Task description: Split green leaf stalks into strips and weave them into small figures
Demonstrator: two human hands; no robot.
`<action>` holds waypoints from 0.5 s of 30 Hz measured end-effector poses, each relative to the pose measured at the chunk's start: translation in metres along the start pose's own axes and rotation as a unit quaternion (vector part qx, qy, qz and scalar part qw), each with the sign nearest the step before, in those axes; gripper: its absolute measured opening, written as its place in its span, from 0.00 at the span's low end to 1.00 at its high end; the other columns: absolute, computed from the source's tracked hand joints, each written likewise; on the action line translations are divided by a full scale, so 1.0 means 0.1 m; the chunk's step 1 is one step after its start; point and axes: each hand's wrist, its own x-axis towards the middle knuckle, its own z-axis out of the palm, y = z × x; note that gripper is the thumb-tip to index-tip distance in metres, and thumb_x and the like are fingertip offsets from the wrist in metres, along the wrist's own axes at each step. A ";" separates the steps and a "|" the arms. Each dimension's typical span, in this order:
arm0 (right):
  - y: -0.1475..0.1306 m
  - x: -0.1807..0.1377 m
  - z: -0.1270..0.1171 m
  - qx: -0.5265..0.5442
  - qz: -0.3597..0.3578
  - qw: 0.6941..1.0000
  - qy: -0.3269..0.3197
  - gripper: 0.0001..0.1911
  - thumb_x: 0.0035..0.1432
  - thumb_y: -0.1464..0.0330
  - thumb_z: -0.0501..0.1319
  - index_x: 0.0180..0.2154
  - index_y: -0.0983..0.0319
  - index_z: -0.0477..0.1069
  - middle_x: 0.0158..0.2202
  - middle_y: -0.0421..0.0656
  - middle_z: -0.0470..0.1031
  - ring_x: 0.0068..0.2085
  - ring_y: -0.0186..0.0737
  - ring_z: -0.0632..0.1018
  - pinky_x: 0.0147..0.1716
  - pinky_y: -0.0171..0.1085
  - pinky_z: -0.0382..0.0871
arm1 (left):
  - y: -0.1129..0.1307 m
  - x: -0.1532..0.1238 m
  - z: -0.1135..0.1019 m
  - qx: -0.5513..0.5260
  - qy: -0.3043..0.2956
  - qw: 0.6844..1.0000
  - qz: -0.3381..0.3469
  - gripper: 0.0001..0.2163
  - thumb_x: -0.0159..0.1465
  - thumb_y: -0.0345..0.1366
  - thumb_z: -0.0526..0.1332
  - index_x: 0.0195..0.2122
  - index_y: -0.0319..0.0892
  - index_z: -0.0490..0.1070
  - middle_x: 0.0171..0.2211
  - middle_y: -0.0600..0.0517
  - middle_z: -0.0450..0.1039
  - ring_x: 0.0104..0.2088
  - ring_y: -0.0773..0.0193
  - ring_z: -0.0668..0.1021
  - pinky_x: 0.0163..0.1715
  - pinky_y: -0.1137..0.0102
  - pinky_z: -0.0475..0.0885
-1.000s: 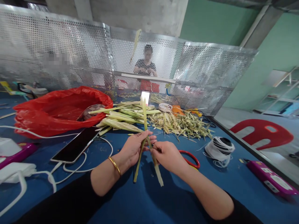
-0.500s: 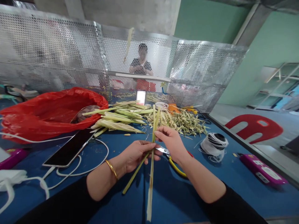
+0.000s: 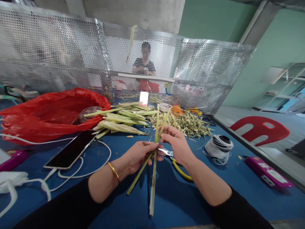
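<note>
Two long, pale green plant-leaf strips cross one another between my hands. My left hand is closed, pinching them at the crossing, with a gold bangle on that wrist. Just above, my right hand is closed on the upper part of the strips, its thumb and fingers round the right-leaning one. The lower ends spread apart toward me over the blue table. Scissors with a yellow handle lie beneath my right hand, partly hidden by it.
Leaf strips and a heap of short trimmings lie behind my hands. Left are a red plastic bag, a phone and white cables. Right are a thread spool and a purple box. Another person sits behind the perforated screen.
My right fingers have shifted slightly, and the upper ends of the strips now spread further apart, one leaning right. The lower ends have moved up a little. My left hand keeps its pinch.
</note>
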 end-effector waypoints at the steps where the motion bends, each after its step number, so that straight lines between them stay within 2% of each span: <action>1: -0.01 0.00 -0.01 -0.011 -0.011 1.000 -0.021 0.04 0.46 0.70 0.61 0.29 0.62 0.70 0.22 0.35 0.67 0.25 0.31 0.67 0.29 0.32 0.62 | 0.00 0.00 0.00 0.002 -0.002 1.000 0.006 0.09 0.60 0.36 0.61 0.36 0.35 0.76 0.31 0.44 0.79 0.27 0.67 0.79 0.14 0.82 0.63; 3: -0.01 -0.01 -0.02 -0.045 -0.033 0.997 -0.048 0.04 0.48 0.69 0.61 0.24 0.62 0.68 0.22 0.36 0.66 0.26 0.31 0.67 0.29 0.33 0.61 | -0.01 0.00 -0.02 0.008 -0.011 1.000 0.016 0.10 0.60 0.38 0.62 0.36 0.35 0.76 0.31 0.44 0.79 0.27 0.67 0.79 0.15 0.82 0.63; 6: 0.00 0.00 -0.02 -0.087 -0.044 0.995 -0.030 0.09 0.50 0.65 0.62 0.23 0.62 0.66 0.21 0.35 0.66 0.25 0.31 0.66 0.28 0.33 0.61 | -0.01 0.01 -0.02 0.019 -0.016 1.000 0.020 0.11 0.58 0.38 0.64 0.36 0.35 0.77 0.31 0.44 0.79 0.27 0.66 0.79 0.14 0.82 0.63; 12: 0.03 -0.01 0.03 -0.075 -0.021 0.992 0.101 0.13 0.47 0.62 0.64 0.20 0.62 0.67 0.17 0.36 0.66 0.22 0.33 0.67 0.27 0.35 0.62 | 0.01 0.03 -0.02 -0.035 0.025 0.999 0.031 0.09 0.62 0.34 0.60 0.38 0.34 0.76 0.32 0.43 0.78 0.25 0.69 0.78 0.15 0.82 0.64; 15: 0.03 -0.04 0.06 -0.077 -0.030 0.988 0.131 0.10 0.47 0.63 0.65 0.21 0.63 0.70 0.16 0.36 0.68 0.22 0.33 0.68 0.27 0.35 0.62 | 0.02 0.06 -0.05 -0.066 0.057 0.995 0.052 0.08 0.62 0.33 0.59 0.38 0.35 0.76 0.33 0.44 0.78 0.25 0.70 0.77 0.15 0.82 0.65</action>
